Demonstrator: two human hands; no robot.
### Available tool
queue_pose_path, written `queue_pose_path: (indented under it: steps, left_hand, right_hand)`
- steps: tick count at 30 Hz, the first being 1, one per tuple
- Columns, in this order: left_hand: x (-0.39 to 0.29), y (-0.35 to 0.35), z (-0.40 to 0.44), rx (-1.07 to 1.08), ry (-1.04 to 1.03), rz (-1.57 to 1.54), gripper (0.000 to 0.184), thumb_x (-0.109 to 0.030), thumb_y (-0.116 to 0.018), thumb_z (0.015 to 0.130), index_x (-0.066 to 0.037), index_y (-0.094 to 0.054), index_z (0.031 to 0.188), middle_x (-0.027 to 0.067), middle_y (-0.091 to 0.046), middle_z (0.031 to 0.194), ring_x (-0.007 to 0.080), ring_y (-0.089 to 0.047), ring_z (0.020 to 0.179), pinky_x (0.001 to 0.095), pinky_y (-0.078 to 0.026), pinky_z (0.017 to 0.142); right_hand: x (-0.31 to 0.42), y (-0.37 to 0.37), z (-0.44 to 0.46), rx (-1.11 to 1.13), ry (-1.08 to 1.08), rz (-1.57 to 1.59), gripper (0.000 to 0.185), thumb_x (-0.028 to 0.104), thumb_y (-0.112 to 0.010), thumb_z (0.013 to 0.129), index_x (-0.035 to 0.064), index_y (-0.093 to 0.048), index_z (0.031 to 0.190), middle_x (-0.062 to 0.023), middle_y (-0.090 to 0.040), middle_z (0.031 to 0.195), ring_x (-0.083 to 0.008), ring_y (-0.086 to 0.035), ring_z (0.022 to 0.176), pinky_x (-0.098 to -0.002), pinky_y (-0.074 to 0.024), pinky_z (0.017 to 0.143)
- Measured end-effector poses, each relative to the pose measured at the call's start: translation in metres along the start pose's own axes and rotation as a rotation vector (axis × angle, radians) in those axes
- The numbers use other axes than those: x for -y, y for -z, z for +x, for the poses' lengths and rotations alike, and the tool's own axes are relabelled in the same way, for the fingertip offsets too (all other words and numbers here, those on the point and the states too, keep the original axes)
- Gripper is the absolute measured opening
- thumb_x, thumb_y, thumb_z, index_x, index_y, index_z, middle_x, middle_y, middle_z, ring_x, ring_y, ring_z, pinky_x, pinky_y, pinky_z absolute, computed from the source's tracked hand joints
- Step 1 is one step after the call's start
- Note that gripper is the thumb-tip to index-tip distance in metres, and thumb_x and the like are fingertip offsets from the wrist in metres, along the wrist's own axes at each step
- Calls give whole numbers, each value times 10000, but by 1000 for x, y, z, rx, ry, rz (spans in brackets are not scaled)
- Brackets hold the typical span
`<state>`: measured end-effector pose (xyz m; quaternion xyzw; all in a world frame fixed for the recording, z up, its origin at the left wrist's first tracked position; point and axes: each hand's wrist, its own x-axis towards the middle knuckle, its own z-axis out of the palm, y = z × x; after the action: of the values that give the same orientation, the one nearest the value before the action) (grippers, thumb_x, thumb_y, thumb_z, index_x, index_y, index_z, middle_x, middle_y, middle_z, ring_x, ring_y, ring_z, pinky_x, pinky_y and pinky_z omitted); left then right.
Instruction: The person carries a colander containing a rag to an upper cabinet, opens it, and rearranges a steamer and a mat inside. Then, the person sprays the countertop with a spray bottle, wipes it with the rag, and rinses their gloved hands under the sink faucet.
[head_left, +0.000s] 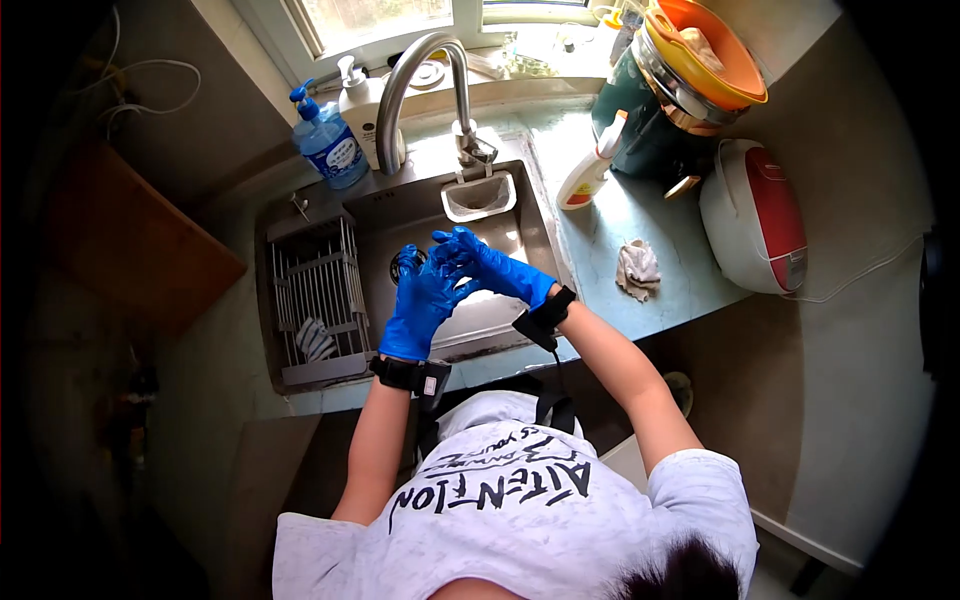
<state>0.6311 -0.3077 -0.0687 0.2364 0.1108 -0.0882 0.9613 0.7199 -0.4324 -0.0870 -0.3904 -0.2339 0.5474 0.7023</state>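
Head view looks down on two hands meeting over a metal sink (390, 215), both in thin blue gloves. The left hand (420, 300) points away from the body, its fingers bent toward the right hand (505, 275), which comes in at a slant. Their fingers overlap and touch (the blue on blue blurs where one ends and the other begins), so I cannot tell whether either grip is open or closed, or whether anything is pinched between them. The gloves cover both hands up to the wrists, just short of the black wristbands. Just beside the left fingertips is the dark drain (398, 268). A wire rack (318, 270) sits along the sink's left side, with a striped cloth (315, 340) in its near end. Beyond the hands, a curved faucet (390, 100) arches near a small strainer basket (479, 198). Two pump bottles stand past the far left edge, one blue (330, 150), one white (362, 110). On the right-hand counter (610, 290) are a spray bottle (590, 180), a crumpled rag (638, 268) and a white-and-red appliance (750, 215).
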Motion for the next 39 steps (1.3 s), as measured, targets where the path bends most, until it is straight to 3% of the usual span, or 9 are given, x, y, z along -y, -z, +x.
queue_pose_path:
  steps: [7,10,16,22,28,30,32,36,39]
  left_hand:
    - [-11,-1,-1,148,-81,8,683,-618,-207,800,-160,-281,1301,101,-344,1270,279,-373,1135,513,-348,871]
    - [-13,0,-1,-105,-141,194,730,-663,-212,769,-213,-149,1340,86,-125,1384,313,-268,1202,549,-214,932]
    - [4,63,35,-339,-369,338,678,-583,-315,813,-138,-229,1317,76,-407,1176,145,-451,869,283,-359,800]
    - [8,41,10,-468,-177,263,430,-430,-434,834,-113,-483,1121,16,-514,1008,119,-492,839,258,-407,757]
    - [17,93,21,-83,-267,833,412,-197,-499,820,-53,-408,1195,49,-539,953,124,-520,813,247,-432,732]
    - [19,89,22,28,-253,937,433,-161,-495,816,-43,-383,1218,55,-538,966,132,-523,818,251,-433,738]
    - [27,75,31,-398,-224,282,444,-142,-537,788,-49,-405,1201,45,-561,864,133,-534,729,263,-450,684]
    - [27,118,58,-439,-239,444,219,-172,-491,810,-23,-571,949,63,-584,786,162,-554,720,266,-459,668]
    - [24,114,58,-377,-508,699,203,-135,-422,825,-20,-589,840,53,-593,765,143,-550,656,242,-453,599]
  right_hand:
    - [-8,3,-4,-559,187,-214,294,263,-431,865,106,-501,1104,-31,-499,1037,-121,-515,880,-234,-406,767]
    - [-31,14,10,-618,480,-666,239,165,-516,821,83,-541,1044,-34,-495,965,-122,-513,862,-244,-409,746]
    - [-26,-40,2,-212,201,-641,271,171,-613,771,72,-504,999,-19,-529,871,-86,-489,809,-241,-407,715]
    - [-33,-44,4,-253,113,-424,305,117,-562,799,36,-486,1084,-39,-529,986,-106,-486,907,-238,-399,809]
    - [-32,-50,-11,-270,119,-73,333,129,-522,819,29,-460,1131,-52,-506,1048,-118,-459,973,-249,-363,853]
    - [-39,-44,-3,-283,84,-194,326,100,-510,811,19,-461,1123,-54,-510,1042,-126,-464,965,-252,-362,856]
    - [-37,-38,-2,-192,58,-388,310,105,-516,795,13,-480,1089,-62,-516,1036,-135,-463,958,-257,-365,853]
    - [-50,-9,18,-234,155,-1111,291,118,-508,766,8,-495,1034,-141,-556,967,-232,-535,883,-308,-407,802]
    - [-42,-14,19,-455,416,-912,248,133,-549,783,16,-516,999,-124,-566,894,-209,-551,808,-297,-437,732]
